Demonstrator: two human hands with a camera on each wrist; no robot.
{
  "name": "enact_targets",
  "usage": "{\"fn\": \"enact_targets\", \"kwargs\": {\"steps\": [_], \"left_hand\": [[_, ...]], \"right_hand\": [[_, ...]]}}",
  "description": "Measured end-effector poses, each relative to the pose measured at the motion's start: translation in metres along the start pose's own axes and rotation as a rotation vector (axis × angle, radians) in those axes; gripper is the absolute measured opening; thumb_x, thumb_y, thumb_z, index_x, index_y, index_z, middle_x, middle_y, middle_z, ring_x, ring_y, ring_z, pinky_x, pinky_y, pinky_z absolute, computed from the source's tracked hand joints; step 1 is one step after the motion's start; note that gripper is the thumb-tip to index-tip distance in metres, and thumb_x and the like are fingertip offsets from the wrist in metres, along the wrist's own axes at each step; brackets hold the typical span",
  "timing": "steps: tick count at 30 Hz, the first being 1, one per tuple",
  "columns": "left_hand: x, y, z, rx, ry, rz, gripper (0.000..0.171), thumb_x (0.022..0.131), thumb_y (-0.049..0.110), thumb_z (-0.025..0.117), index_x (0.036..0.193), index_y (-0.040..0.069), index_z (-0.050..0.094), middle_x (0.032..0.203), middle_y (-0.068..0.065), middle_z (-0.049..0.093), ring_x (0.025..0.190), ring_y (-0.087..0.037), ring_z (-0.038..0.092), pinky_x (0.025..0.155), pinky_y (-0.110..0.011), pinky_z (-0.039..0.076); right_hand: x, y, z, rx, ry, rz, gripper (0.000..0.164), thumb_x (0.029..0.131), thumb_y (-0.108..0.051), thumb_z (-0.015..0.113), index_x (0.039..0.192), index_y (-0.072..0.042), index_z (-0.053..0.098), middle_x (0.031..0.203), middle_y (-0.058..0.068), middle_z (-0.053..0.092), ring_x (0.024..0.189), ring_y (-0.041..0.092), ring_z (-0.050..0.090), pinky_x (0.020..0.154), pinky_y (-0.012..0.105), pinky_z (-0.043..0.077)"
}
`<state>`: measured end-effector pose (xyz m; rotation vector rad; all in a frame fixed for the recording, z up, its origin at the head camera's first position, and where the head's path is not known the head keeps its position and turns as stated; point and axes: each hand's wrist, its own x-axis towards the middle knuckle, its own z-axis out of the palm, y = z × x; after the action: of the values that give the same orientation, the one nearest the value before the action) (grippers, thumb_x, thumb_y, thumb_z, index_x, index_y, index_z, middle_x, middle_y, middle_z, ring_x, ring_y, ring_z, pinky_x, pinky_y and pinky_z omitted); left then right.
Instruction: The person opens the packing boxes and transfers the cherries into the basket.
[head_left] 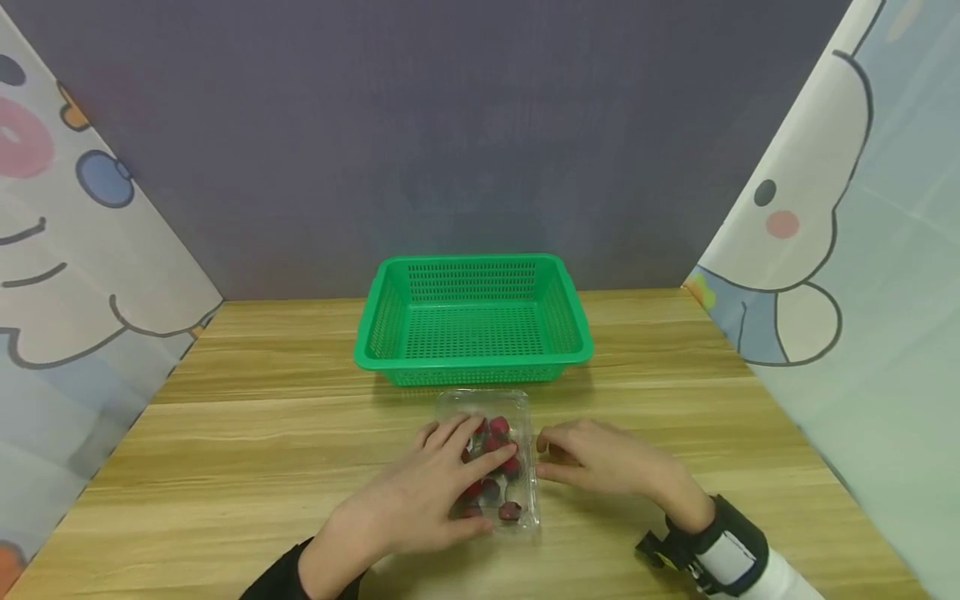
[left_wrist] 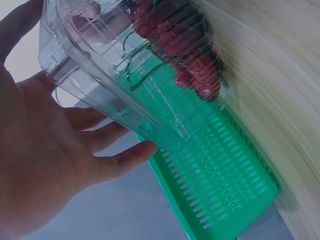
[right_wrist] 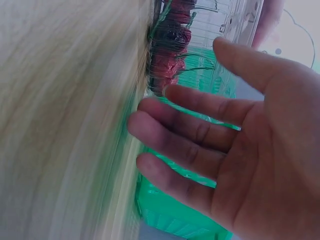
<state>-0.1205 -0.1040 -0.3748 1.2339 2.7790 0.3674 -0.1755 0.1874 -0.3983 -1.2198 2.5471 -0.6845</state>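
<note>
A clear plastic box (head_left: 483, 400) lies on the wooden table, closed with a see-through lid. Inside it are several dark red fruits (head_left: 510, 510) with thin green stems, cherry-like in the left wrist view. My left hand (head_left: 408, 504) spreads its straight fingers across the top of the box from the left. Just off the box's right side is my right hand (head_left: 600, 458), fingers loosely bent and holding nothing. The right wrist view shows its fingertips (right_wrist: 145, 122) low over the tabletop, next to the box wall.
Right behind the box stands a green perforated basket (head_left: 472, 364), with nothing in it. A dark grey wall (head_left: 480, 150) rises at the table's back. Cartoon-printed panels (head_left: 795, 250) flank the table (head_left: 262, 400) on both sides.
</note>
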Motion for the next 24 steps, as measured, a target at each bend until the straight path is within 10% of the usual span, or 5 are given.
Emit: {"fn": "enact_targets", "kwargs": {"steps": [24], "left_hand": [[0.0037, 0.0097, 0.0088, 0.110, 0.029, -0.044, 0.076, 0.095, 0.073, 0.047, 0.159, 0.032, 0.041, 0.162, -0.019, 0.029, 0.149, -0.037, 0.026, 0.113, -0.064, 0.031]], "right_hand": [[0.0021, 0.0077, 0.0021, 0.184, -0.122, -0.111, 0.031, 0.095, -0.044, 0.073, 0.105, -0.016, 0.064, 0.095, -0.006, 0.067, 0.082, 0.006, 0.062, 0.073, 0.025, 0.055]]}}
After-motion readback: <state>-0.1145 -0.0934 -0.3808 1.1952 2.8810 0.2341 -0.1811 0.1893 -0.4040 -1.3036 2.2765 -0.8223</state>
